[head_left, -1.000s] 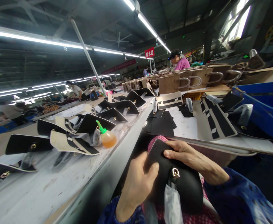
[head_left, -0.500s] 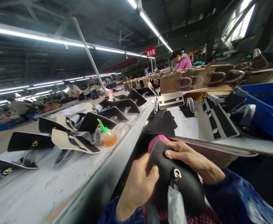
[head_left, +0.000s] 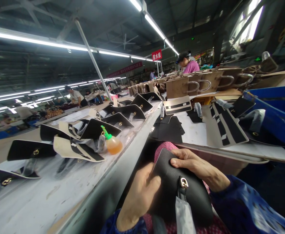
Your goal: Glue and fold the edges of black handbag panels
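Observation:
A black leather bag panel (head_left: 168,195) rests over my lap, bent into a curve. It carries a gold metal ring (head_left: 183,182) and a strap wrapped in clear plastic (head_left: 184,214). My left hand (head_left: 141,191) grips the panel's left edge, with the thumb on the front and the other fingers hidden behind. Near the top edge, my right hand (head_left: 191,162) pinches the panel between thumb and fingers. Red-and-white checked cloth (head_left: 165,146) shows behind and below it.
On the long table (head_left: 67,191) at left lie several similar black panels (head_left: 31,149) and a green-nozzled bottle (head_left: 113,144) of orange liquid. A right-hand board holds beige-and-black pieces (head_left: 225,126). Brown bags (head_left: 178,87) stand behind, beside a blue bin (head_left: 274,100). A co-worker (head_left: 191,65) is farther back.
My left hand has shifted slightly left and down along the panel's edge. My right hand keeps nearly the same grip, and the panel has barely moved.

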A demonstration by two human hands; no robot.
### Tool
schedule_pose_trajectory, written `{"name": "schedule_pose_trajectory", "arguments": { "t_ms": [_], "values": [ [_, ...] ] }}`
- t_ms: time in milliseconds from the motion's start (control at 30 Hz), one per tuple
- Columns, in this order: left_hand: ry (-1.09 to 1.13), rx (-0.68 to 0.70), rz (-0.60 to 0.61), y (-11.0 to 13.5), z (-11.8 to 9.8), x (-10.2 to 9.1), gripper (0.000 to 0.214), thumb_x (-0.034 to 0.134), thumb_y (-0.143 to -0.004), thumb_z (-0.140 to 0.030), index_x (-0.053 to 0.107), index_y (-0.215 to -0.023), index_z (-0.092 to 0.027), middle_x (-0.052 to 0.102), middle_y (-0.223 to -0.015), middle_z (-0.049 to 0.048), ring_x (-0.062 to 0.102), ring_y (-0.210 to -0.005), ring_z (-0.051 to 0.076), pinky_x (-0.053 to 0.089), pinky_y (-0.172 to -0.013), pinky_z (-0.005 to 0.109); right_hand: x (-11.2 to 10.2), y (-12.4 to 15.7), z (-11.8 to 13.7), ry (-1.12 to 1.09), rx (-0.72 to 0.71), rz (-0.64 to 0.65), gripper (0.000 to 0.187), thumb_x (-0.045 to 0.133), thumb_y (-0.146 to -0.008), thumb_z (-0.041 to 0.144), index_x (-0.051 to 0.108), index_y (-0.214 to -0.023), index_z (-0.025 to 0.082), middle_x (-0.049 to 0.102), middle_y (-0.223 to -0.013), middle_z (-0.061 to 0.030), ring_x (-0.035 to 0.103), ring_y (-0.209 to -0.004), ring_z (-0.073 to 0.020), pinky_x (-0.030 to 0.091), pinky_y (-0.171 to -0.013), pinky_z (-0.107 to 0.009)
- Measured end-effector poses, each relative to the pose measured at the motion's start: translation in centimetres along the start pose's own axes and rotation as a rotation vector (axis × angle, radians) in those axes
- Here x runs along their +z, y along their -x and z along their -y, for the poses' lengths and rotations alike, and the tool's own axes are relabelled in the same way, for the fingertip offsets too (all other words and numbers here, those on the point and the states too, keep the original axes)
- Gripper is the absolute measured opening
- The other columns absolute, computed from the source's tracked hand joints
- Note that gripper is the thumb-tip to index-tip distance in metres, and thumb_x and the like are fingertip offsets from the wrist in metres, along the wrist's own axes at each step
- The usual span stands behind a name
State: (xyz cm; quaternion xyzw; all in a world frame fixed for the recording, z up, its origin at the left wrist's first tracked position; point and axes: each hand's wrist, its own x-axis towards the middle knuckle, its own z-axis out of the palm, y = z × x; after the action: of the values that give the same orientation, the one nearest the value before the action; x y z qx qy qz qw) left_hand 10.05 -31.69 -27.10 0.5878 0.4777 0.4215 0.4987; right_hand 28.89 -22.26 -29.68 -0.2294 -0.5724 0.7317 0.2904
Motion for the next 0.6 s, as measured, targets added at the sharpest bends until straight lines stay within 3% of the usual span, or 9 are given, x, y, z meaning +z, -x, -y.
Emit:
{"name": "schedule_pose_trajectory", "arguments": {
  "t_ms": [67, 133, 233, 300, 367, 467, 533, 600],
  "values": [
    [-0.086, -0.020, -0.046, 0.4, 0.0, -0.3, 0.026, 0.049, -0.095, -0.040, 0.058, -0.086, -0.018, 0.057, -0.078, -0.0003, 0.051, -0.076, 0.015, 0.043, -0.069, 0.025, 0.3, 0.0, 0.8, 0.026, -0.006, -0.013, 0.046, 0.083, -0.070, 0.056, 0.067, -0.081, 0.014, 0.066, -0.074, -0.0010, 0.058, -0.060, -0.0113, 0.047, -0.058, -0.021],
    [-0.186, 0.007, -0.132, 0.7, 0.0, -0.3, 0.031, 0.049, -0.096, -0.046, 0.057, -0.083, -0.018, 0.056, -0.075, -0.0016, 0.052, -0.074, 0.014, 0.042, -0.067, 0.024, 0.7, 0.1, 1.7, 0.124, -0.095, -0.109, 0.040, 0.081, -0.074, 0.052, 0.071, -0.092, 0.017, 0.070, -0.088, -0.0023, 0.063, -0.075, -0.0143, 0.050, -0.068, -0.023],
    [-0.171, 0.053, -0.286, 1.1, -0.2, 0.0, 0.030, 0.051, -0.095, -0.045, 0.059, -0.082, -0.019, 0.058, -0.075, -0.0022, 0.056, -0.074, 0.014, 0.045, -0.068, 0.021, 0.8, 0.4, 2.5, 0.306, -0.339, -0.441, 0.034, 0.076, -0.082, 0.048, 0.071, -0.105, 0.023, 0.071, -0.106, -0.0037, 0.064, -0.093, -0.0188, 0.051, -0.080, -0.027],
    [-0.099, 0.078, -0.401, 1.2, -0.1, 0.3, 0.028, 0.053, -0.094, -0.045, 0.062, -0.084, -0.020, 0.058, -0.073, -0.0023, 0.055, -0.072, 0.013, 0.045, -0.066, 0.021, 0.8, 0.8, 2.4, 0.331, -0.488, -0.647, 0.029, 0.075, -0.083, 0.049, 0.073, -0.099, 0.026, 0.071, -0.095, -0.0029, 0.065, -0.085, -0.0192, 0.052, -0.075, -0.029],
    [-0.029, 0.095, -0.515, 1.1, 0.1, 0.4, 0.029, 0.057, -0.092, -0.047, 0.062, -0.080, -0.020, 0.054, -0.068, -0.0038, 0.051, -0.066, 0.012, 0.044, -0.061, 0.019, 1.1, 1.6, 2.3, 0.361, -0.584, -0.764, 0.020, 0.071, -0.087, 0.047, 0.073, -0.093, 0.028, 0.069, -0.080, -0.0012, 0.064, -0.072, -0.0177, 0.052, -0.066, -0.028],
    [0.034, 0.118, -0.606, 0.8, 0.7, 0.5, 0.035, 0.061, -0.090, -0.051, 0.058, -0.073, -0.020, 0.051, -0.065, -0.0048, 0.049, -0.062, 0.010, 0.045, -0.058, 0.017, 3.0, 3.5, 2.4, 0.594, -0.773, -0.771, 0.007, 0.068, -0.091, 0.035, 0.073, -0.091, 0.031, 0.068, -0.073, 0.0005, 0.062, -0.060, -0.0158, 0.051, -0.055, -0.026],
    [0.084, 0.151, -0.634, 0.5, 1.2, 0.8, 0.033, 0.064, -0.088, -0.051, 0.063, -0.079, -0.019, 0.059, -0.071, -0.0032, 0.056, -0.070, 0.011, 0.050, -0.067, 0.017, 4.9, 4.5, 2.8, 0.766, -0.877, -0.624, 0.008, 0.066, -0.091, 0.025, 0.072, -0.091, 0.030, 0.070, -0.074, 0.0031, 0.064, -0.058, -0.0131, 0.052, -0.054, -0.021],
    [0.171, 0.185, -0.652, 0.1, 1.6, 1.4, 0.029, 0.066, -0.087, -0.048, 0.066, -0.086, -0.019, 0.063, -0.076, -0.0027, 0.058, -0.075, 0.012, 0.051, -0.070, 0.017, 6.6, 4.7, 2.9, 0.858, -0.888, -0.462, 0.012, 0.062, -0.092, 0.018, 0.070, -0.092, 0.027, 0.072, -0.075, 0.0044, 0.066, -0.057, -0.0104, 0.053, -0.054, -0.017]
  ]
}}
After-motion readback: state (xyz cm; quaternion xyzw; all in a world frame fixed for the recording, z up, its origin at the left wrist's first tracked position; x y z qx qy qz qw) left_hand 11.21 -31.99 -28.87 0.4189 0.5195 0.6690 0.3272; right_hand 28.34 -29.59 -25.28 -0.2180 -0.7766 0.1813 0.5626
